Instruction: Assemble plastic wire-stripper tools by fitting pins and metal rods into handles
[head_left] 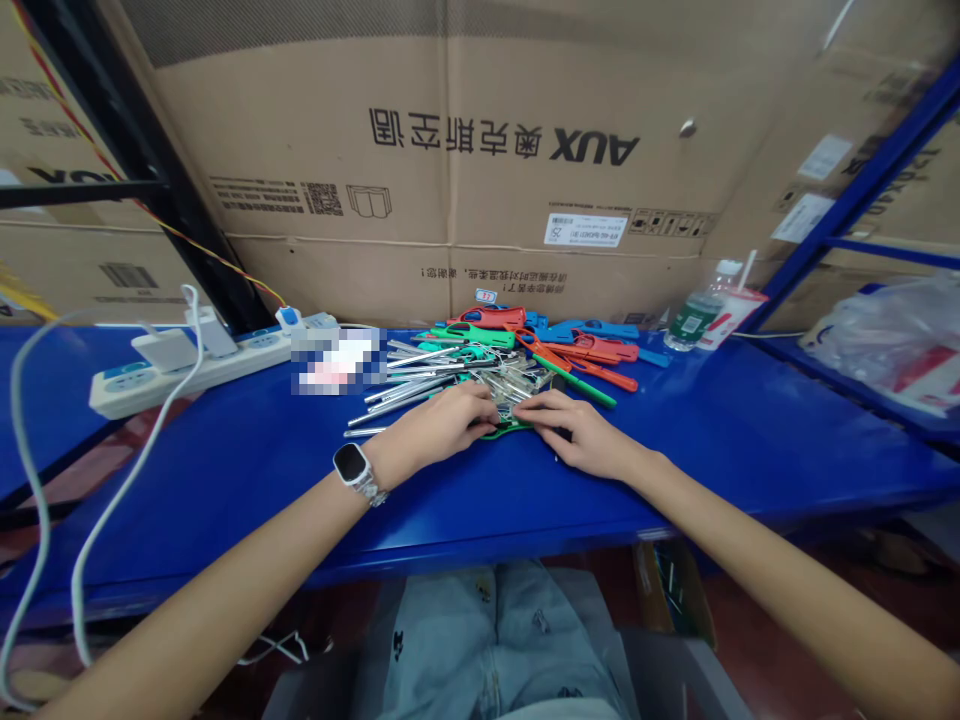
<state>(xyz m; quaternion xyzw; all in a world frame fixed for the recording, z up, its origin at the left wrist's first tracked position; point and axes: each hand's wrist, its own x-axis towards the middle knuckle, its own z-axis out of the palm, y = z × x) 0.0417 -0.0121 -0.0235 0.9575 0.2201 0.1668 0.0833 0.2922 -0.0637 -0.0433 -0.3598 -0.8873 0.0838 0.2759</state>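
Observation:
A green lighter casing (507, 429) lies low on the table between my hands, mostly covered by my fingers. My left hand (459, 415), with a watch at the wrist, has its fingers curled and closed at the casing's left side. From the right, my right hand (581, 428) bends its fingers down onto the casing's other end, its thumb tucked below. Small parts at the fingertips are too fine to make out. Just beyond are a heap of small metal parts (517, 378) and several thin metal tubes (409, 390) pointing left.
Behind the heap lie orange lighter casings (600, 348), blue casings (611, 328) and a green casing (487, 335). A power strip (217, 365) with white cables is at left. A bottle (694, 315) and a cup (731, 318) stand at right. Cardboard (480, 220) walls the blue table's back.

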